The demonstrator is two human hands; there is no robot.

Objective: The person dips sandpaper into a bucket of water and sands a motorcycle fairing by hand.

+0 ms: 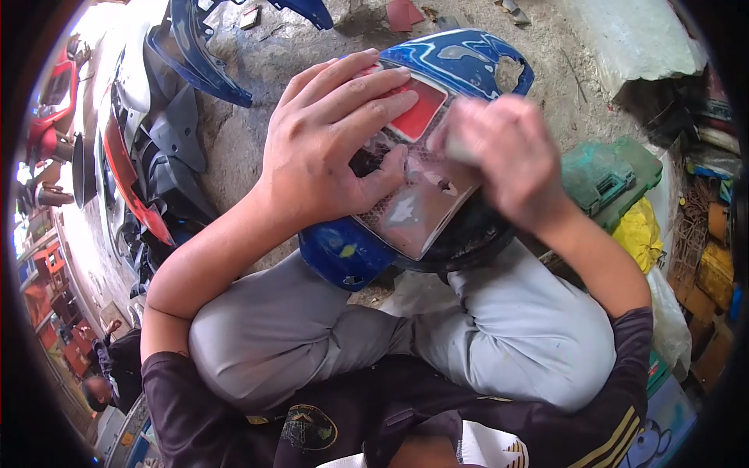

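A blue motorcycle body panel (449, 58) with sanded patches and a hole near its far right end lies in front of my crossed legs. Over its middle is a mesh-patterned section with a red patch (421, 113) and a greyish area (406, 214). My left hand (331, 129) is spread flat on this section, fingers across the edge of the red patch. At the panel's right side, my right hand (503, 156) is blurred, its fingers curled; a pale bit shows at the fingertips, too smeared to name. Beneath lies a dark rounded thing (468, 242).
Another blue body part (195, 58) lies at the far left, beside a stack of dark and red panels (168, 148). To the right are a green case (608, 179), a yellow bag (640, 234) and a stone block (640, 39). Another person (109, 374) is at lower left.
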